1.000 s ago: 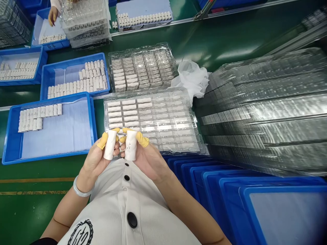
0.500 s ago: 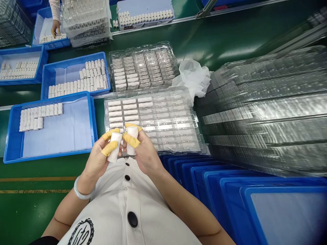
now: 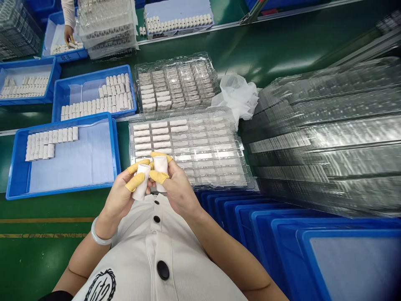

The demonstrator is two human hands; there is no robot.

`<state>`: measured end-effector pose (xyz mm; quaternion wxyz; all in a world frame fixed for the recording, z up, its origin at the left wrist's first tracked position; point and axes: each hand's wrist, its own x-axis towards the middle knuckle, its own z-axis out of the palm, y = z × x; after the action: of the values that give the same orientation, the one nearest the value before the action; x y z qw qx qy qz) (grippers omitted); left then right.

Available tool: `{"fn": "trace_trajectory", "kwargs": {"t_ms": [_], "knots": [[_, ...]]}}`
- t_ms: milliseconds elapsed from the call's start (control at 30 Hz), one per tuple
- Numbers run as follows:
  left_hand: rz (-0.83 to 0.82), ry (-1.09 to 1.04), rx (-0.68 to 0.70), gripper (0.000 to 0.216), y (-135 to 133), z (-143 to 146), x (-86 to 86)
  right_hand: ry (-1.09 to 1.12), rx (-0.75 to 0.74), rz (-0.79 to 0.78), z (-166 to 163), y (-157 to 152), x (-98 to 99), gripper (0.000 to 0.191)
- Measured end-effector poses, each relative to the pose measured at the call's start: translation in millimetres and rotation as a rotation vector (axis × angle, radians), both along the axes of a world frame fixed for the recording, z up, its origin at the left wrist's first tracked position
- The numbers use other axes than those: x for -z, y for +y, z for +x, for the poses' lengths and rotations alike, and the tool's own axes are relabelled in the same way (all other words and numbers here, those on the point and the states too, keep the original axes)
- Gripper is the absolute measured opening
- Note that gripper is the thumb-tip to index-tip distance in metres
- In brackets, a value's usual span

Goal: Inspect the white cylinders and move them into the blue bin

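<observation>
My left hand (image 3: 123,196) is closed round a white cylindrical part (image 3: 140,184), with yellow finger cots on thumb and forefinger. My right hand (image 3: 177,188) grips a second white part (image 3: 161,166) the same way. Both parts are held upright, side by side, close to my chest. Just beyond them lies a clear blister tray (image 3: 216,150) whose left columns hold rows of white parts. To the left a blue bin (image 3: 19,167) holds a small block of the same white parts on a pale liner.
A second filled clear tray (image 3: 175,83) lies farther back. More blue bins (image 3: 94,92) with white parts stand at the left. Stacked empty clear trays (image 3: 328,138) fill the right; nested blue bins (image 3: 282,234) sit below. A crumpled plastic bag (image 3: 236,94) lies nearby. Another person's hand (image 3: 68,35) reaches into a far bin.
Both hands have turned the two white parts in their fingers, and the thumbs now lie across the fronts. The person at the far left has lowered a hand into the bin.
</observation>
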<state>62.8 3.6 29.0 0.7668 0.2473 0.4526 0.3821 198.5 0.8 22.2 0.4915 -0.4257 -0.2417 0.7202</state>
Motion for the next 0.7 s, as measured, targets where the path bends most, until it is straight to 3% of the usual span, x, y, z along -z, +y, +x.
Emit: {"fn": "trace_trajectory", "kwargs": {"t_ms": [167,300,400,500,600,700], "knots": [[-0.066,0.02,0.026,0.034,16,-4,25.8,-0.077,0.045,-0.077,2,0,10.0,0.033],[-0.11,0.151,-0.131,0.027,58,-20,53.3,-0.069,0.087,-0.215,8,-5,28.2,0.039],[-0.065,0.257,-0.165,0.019,115,-37,67.1,0.002,0.18,-0.315,12,-12,44.2,0.037],[-0.018,0.397,-0.179,0.016,191,-48,78.0,0.107,0.285,-0.441,14,-19,56.2,0.026],[0.029,0.558,-0.179,0.02,266,-45,89.1,0.236,0.339,-0.569,14,-23,61.7,0.018],[0.14,0.692,-0.177,0.035,319,-32,97.6,0.338,0.39,-0.601,14,-26,62.4,0.012]]}}
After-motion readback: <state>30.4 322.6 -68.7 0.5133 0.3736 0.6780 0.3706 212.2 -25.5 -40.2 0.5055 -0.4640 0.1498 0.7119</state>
